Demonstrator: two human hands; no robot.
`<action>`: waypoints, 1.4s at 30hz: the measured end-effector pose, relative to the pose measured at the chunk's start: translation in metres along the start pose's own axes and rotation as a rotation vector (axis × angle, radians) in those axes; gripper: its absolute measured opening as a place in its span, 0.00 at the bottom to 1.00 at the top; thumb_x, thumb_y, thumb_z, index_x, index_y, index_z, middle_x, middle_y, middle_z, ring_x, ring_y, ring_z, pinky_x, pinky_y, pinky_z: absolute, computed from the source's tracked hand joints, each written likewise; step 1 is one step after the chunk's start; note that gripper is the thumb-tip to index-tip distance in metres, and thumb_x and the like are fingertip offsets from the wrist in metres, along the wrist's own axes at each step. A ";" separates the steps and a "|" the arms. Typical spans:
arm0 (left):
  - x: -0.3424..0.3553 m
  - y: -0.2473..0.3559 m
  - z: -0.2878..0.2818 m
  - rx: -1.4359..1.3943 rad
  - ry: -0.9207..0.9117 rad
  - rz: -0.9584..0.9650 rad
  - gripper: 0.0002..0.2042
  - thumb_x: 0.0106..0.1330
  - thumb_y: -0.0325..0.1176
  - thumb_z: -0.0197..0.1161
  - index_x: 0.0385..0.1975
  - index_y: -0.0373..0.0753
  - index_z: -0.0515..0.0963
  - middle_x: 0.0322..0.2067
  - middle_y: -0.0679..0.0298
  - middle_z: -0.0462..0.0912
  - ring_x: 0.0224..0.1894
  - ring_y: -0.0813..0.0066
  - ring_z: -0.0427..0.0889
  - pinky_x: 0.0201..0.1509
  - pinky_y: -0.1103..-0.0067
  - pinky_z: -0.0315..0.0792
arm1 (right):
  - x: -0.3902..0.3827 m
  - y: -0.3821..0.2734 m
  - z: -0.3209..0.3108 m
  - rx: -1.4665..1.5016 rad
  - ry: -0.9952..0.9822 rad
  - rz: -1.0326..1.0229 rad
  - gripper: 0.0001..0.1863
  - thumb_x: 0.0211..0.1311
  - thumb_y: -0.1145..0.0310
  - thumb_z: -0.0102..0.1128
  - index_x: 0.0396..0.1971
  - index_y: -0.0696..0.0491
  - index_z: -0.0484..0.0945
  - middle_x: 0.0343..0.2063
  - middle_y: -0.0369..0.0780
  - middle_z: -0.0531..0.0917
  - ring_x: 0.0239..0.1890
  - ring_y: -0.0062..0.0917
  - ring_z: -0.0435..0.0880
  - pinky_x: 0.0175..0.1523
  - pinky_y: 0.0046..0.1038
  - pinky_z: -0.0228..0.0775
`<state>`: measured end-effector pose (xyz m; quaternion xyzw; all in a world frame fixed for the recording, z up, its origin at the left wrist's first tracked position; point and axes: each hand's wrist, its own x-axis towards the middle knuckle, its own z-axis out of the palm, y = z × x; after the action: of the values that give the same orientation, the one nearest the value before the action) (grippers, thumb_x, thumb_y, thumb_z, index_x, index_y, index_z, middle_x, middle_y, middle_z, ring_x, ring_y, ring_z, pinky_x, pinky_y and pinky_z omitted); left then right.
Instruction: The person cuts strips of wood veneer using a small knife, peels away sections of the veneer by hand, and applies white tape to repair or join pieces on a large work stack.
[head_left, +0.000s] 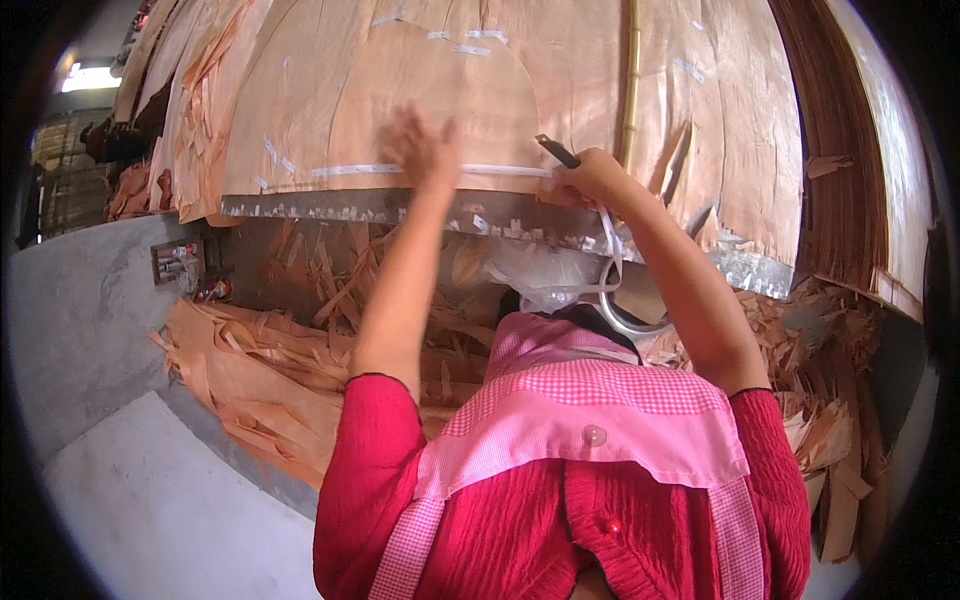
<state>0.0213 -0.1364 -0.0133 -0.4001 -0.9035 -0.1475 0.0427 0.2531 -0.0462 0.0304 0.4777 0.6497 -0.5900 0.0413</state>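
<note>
Veneer sheet (pixel 420 90) is lying under the flat, spread left hand (pixel 420 148); right hand (pixel 585 175) is gripping a blade (pixel 556 150) and white tape (pixel 500 170), risking slicing or tearing the thin wood

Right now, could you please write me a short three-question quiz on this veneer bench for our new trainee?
1. True or false: the left hand lies flat on the veneer sheet.
2. What does the right hand grip? A) a dark-handled blade B) a paintbrush C) a hammer
3. What runs across the sheet between the two hands?

Key
1. True: open palm, fingers spread, pressed on the sheet.
2. A: the blade's tip points up and left, out of the closed fist.
3. A strip of white tape; it carries on down from the right hand to a tape roll hanging below the bench edge.
</note>
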 end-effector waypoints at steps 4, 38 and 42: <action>-0.029 0.050 0.000 0.051 0.033 0.016 0.36 0.59 0.54 0.48 0.61 0.38 0.49 0.62 0.54 0.49 0.66 0.56 0.41 0.64 0.56 0.34 | -0.011 0.007 -0.012 -0.012 -0.027 0.054 0.14 0.46 0.64 0.56 0.13 0.61 0.76 0.09 0.43 0.74 0.11 0.28 0.74 0.17 0.29 0.65; -0.058 0.030 -0.021 -0.067 0.051 0.019 0.37 0.62 0.53 0.45 0.61 0.30 0.43 0.64 0.49 0.41 0.66 0.56 0.39 0.65 0.59 0.34 | -0.251 0.125 -0.132 0.708 0.146 -0.195 0.14 0.51 0.67 0.59 0.34 0.59 0.72 0.35 0.42 0.78 0.42 0.30 0.75 0.50 0.32 0.63; -0.141 0.117 -0.035 -0.420 -0.011 0.180 0.37 0.61 0.46 0.51 0.62 0.30 0.40 0.62 0.43 0.42 0.66 0.49 0.39 0.65 0.58 0.34 | -0.280 0.178 -0.164 0.978 0.300 -0.236 0.05 0.57 0.71 0.52 0.31 0.56 0.67 0.20 0.38 0.74 0.23 0.22 0.73 0.31 0.23 0.66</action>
<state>0.2013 -0.1728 0.0198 -0.4799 -0.8140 -0.3255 -0.0334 0.6075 -0.1010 0.1229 0.4441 0.3465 -0.7500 -0.3467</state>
